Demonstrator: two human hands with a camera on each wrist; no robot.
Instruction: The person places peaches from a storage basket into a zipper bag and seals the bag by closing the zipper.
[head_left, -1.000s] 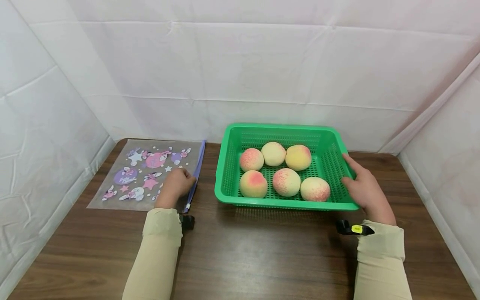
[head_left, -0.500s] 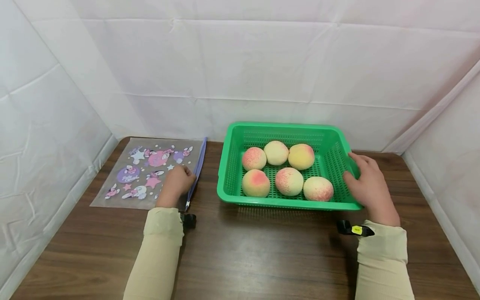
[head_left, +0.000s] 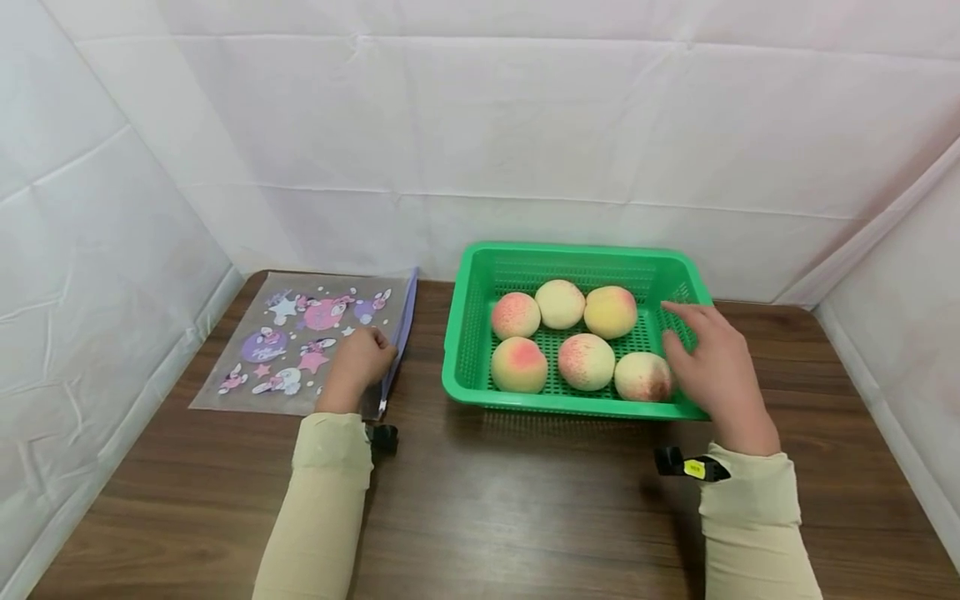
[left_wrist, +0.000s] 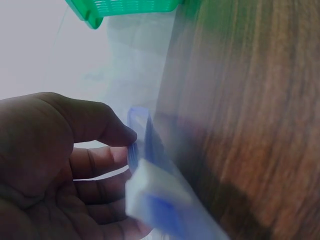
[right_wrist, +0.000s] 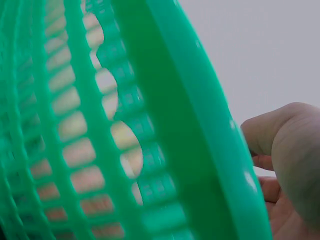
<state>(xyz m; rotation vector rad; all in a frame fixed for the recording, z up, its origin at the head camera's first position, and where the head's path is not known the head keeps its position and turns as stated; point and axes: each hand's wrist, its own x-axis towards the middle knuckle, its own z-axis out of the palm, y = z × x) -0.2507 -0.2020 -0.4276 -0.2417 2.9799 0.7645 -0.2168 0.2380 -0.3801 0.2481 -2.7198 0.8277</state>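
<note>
With the left hand (head_left: 360, 367) pinching the bag's (head_left: 296, 346) zip edge on the table (head_left: 525, 500) and the right hand's (head_left: 716, 367) fingers parted, empty, at the basket's (head_left: 570, 406) right end, a bumped rim could roll the peaches (head_left: 586, 362) inside, while the left wrist view shows the thumb's (left_wrist: 105, 122) hold, mostly hidden in the head view.

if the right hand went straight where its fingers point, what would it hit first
Probably the round yellow peach with a pink blush, in the far row inside the green plastic basket; the right hand might pass above, its height being unclear.
</note>
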